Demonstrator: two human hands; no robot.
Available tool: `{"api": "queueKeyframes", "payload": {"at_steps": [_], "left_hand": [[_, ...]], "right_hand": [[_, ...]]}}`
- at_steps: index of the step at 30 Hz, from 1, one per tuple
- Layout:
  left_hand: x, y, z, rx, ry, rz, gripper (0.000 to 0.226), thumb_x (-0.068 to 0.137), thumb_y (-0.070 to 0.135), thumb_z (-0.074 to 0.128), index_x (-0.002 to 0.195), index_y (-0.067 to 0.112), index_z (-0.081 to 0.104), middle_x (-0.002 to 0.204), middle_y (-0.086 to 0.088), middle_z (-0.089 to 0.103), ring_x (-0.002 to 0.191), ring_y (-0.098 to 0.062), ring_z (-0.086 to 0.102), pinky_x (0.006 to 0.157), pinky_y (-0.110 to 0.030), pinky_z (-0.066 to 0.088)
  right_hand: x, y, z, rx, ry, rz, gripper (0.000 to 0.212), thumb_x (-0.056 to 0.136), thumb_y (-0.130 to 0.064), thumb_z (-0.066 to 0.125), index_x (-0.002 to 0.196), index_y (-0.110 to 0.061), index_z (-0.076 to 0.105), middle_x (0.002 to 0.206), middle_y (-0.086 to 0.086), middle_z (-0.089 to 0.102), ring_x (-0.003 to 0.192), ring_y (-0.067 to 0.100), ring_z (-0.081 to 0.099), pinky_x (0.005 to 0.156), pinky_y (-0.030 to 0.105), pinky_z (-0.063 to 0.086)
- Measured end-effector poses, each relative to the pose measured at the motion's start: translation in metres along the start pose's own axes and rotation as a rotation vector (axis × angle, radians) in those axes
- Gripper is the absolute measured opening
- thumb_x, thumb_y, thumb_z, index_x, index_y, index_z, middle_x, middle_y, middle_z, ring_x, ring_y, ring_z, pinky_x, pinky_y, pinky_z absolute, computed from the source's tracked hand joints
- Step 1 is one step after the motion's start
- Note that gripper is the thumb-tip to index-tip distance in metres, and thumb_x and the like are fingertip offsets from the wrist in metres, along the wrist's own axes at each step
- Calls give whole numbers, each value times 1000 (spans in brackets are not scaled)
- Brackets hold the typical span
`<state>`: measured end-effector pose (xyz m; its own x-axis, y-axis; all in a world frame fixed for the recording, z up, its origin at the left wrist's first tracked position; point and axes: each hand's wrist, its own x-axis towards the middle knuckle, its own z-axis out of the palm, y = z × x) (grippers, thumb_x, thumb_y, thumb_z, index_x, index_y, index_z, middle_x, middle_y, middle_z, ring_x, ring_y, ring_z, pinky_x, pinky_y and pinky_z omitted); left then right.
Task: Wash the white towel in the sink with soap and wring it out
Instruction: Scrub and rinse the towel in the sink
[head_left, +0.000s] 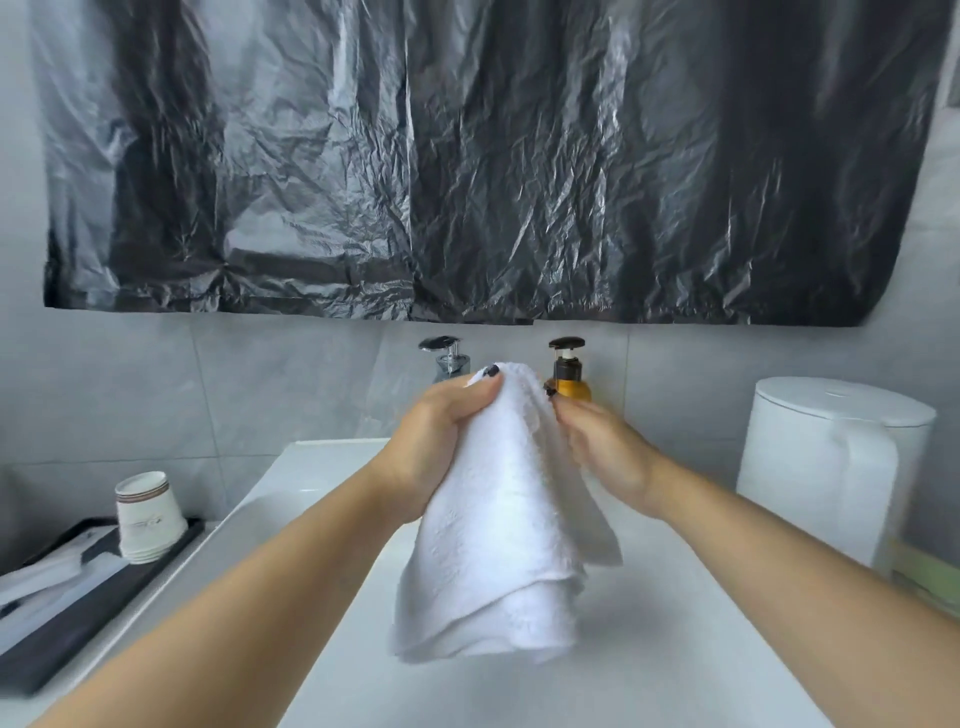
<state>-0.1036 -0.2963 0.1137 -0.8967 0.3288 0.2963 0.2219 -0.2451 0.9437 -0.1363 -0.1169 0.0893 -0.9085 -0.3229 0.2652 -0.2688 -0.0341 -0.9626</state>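
Here, nearest the camera, the white towel (493, 545) hangs in loose folds over the basin of the sink (675, 649), its lower edge clear of the white surface and its top gathered up between both hands. It looks fluffy rather than soaked, so my judgement is that the washing is at an early stage: wetting and soaping are probably to come. To do this step well, the bunched top should be held firmly while the cloth is lowered under the faucet, kept over the basin so drips fall inside. The left hand (441, 447) is curled tightly around the towel's upper part, thumb pressed over the top. The right hand (602, 447) sits against the towel's other side with fingers bent onto the cloth, seemingly pinching it, though the fingertips are partly hidden. Beyond the hands stand the chrome faucet (448, 356) and an amber soap bottle (567, 376) with a black pump, both against the grey wall.
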Motion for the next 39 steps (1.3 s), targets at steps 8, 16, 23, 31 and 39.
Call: {"api": "queueKeyframes", "payload": {"at_steps": [8,16,23,31,39], "left_hand": [[-69,-19,-45,197,355,-71,24,92,27,65,90,3,68,80,-15,65,77,-24,60,70,-30,47],[-108,-22,-14,10,324,-75,27,99,17,54,81,2,66,71,-14,68,66,-24,64,60,-25,53],[-130,-32,-19,290,332,-206,33,95,40,59,78,12,63,69,-6,66,58,-18,61,57,-24,45],[-141,-43,-15,574,65,-446,52,67,56,78,97,14,71,90,-3,77,83,-22,73,82,-34,55],[-133,-24,-16,1138,172,-44,28,88,39,65,70,37,44,75,13,54,82,-20,55,64,-29,37]], "right_hand": [[-50,30,35,-244,-82,185,22,97,-10,56,76,-10,58,74,6,58,71,15,57,74,32,54],[-78,43,78,-201,-61,291,33,86,-30,65,116,-17,66,109,0,73,99,12,67,83,25,50],[-95,17,53,-530,317,180,43,86,-31,72,59,-19,40,55,-2,34,52,12,32,48,24,20],[-94,-25,48,-1320,562,136,36,79,-47,70,66,-15,58,71,2,60,72,27,60,54,26,36],[-86,-52,66,-1420,627,28,33,88,-47,62,74,-19,51,93,9,66,90,34,64,68,30,41]]}}
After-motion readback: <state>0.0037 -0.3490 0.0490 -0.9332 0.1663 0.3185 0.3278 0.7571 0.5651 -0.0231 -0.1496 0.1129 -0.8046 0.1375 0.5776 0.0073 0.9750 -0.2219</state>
